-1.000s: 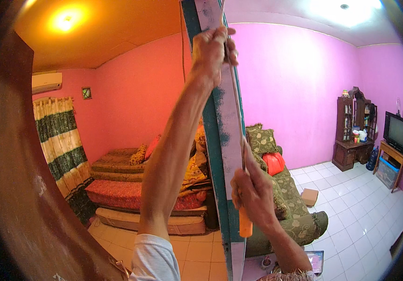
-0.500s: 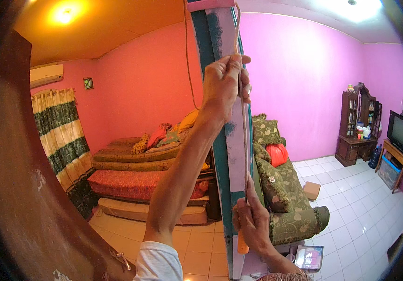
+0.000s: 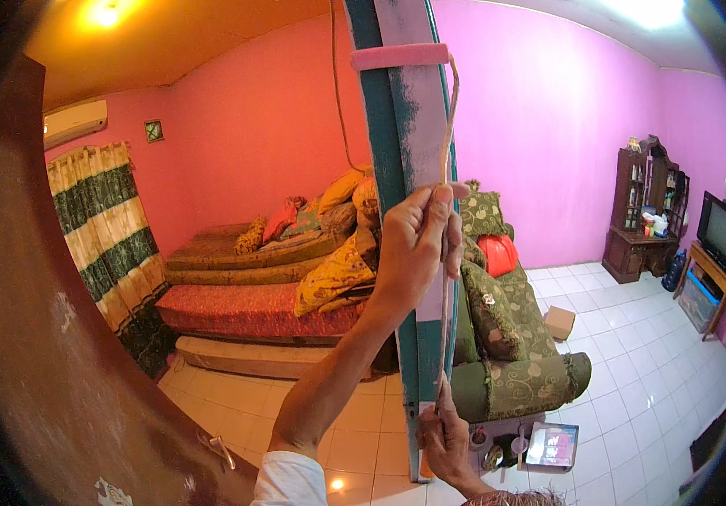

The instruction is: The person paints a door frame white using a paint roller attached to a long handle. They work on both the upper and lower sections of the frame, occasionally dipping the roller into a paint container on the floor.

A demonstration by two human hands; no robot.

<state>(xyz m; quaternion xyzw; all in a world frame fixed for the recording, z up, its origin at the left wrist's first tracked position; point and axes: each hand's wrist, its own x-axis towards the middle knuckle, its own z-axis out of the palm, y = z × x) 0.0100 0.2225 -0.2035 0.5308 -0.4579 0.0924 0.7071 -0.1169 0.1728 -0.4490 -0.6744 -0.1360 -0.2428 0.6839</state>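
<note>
A paint roller with a pink sleeve [image 3: 401, 56] lies crosswise against a narrow post [image 3: 422, 105] painted teal and lilac, with patchy lilac over the teal. From the sleeve's right end a long thin rod [image 3: 452, 110] bends downward along the post. My left hand [image 3: 420, 234] is closed round the upper part of this rod, thumb along it. Lower down, my right hand [image 3: 446, 440] wraps round the rod's bottom end, where a bit of orange handle [image 3: 424, 471] shows beneath the fingers.
A brown door [image 3: 51, 354] stands close at left. Behind the post are a bed [image 3: 236, 308] in an orange-walled room and a green patterned sofa [image 3: 540, 384] in a lilac one. An open tray [image 3: 553, 445] with lilac paint sits on the tiled floor.
The roller has come down the post, and both my hands have moved lower with it. The view has tilted slightly, showing more of the floor by the tray.
</note>
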